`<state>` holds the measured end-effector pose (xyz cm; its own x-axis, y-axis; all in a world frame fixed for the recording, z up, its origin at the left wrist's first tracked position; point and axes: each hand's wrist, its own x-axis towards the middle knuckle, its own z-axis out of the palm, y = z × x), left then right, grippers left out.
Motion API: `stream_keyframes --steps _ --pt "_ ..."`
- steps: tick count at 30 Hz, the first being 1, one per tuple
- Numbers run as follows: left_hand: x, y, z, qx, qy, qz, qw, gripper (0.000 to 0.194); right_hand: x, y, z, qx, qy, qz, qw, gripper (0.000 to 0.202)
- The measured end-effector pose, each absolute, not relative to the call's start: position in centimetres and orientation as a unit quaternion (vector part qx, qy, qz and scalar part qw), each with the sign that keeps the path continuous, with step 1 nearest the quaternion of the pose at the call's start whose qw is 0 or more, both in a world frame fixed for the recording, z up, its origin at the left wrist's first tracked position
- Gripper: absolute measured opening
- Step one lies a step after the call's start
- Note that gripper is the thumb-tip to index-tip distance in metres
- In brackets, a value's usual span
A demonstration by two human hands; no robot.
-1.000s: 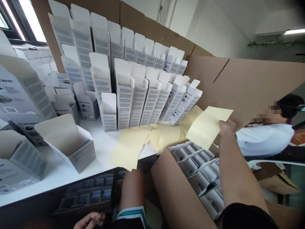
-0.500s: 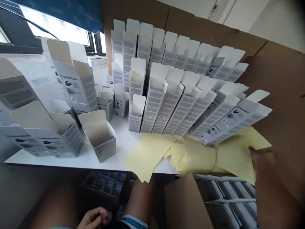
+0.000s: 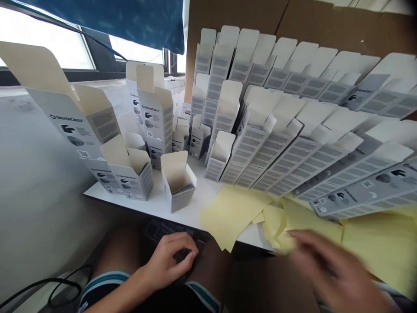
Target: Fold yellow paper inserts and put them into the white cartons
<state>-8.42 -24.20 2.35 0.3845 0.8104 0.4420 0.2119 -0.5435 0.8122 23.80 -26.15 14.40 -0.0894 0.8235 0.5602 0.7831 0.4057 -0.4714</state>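
My left hand (image 3: 174, 258) hovers over my lap below the table edge, thumb and fingertips curled together; whatever lies between them, if anything, is hidden. My right hand (image 3: 332, 265) is smeared by motion at the front edge, its fingertips by the crumpled yellow paper (image 3: 275, 224); I cannot tell whether it grips it. A flat yellow sheet (image 3: 236, 208) overhangs the edge to the left of that. Nearest beyond my left hand stands an open small carton (image 3: 178, 191) with folded papers inside. Stacked open white-and-grey cartons (image 3: 250, 148) lean in rows behind the yellow paper.
More printed cartons (image 3: 138, 180) stand at the table's left end, taller ones (image 3: 156, 115) behind them. The white tabletop (image 3: 208, 191) ends just before my knees. Brown cardboard (image 3: 239, 17) backs the rows. A black cable (image 3: 65, 282) loops at lower left.
The view has swung left. My right hand has moved left along the yellow paper, away from its far right end. My left hand has risen from low over my lap toward the table edge.
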Motion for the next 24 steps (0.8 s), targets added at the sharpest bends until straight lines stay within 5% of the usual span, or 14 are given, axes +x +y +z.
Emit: stream_keyframes --steps 2,8,22,24 --pt "-8.2 -23.4 3.5 0.78 0.303 0.461 0.296 0.01 18.8 -26.0 12.4 -0.459 -0.819 0.142 0.314 0.026" --pt "-9.8 -23.7 4.1 0.8 0.297 0.453 0.257 0.007 10.6 -26.7 8.6 -0.456 -0.795 0.272 0.294 0.014" --pt "-13.2 -24.1 4.2 0.794 0.235 0.485 0.283 0.01 7.3 -26.9 9.4 -0.47 -0.803 0.233 0.282 0.02" --pt "-13.9 -23.7 3.6 0.766 0.232 0.529 0.281 0.024 7.4 -26.8 9.5 -0.475 -0.794 0.22 0.31 0.018"
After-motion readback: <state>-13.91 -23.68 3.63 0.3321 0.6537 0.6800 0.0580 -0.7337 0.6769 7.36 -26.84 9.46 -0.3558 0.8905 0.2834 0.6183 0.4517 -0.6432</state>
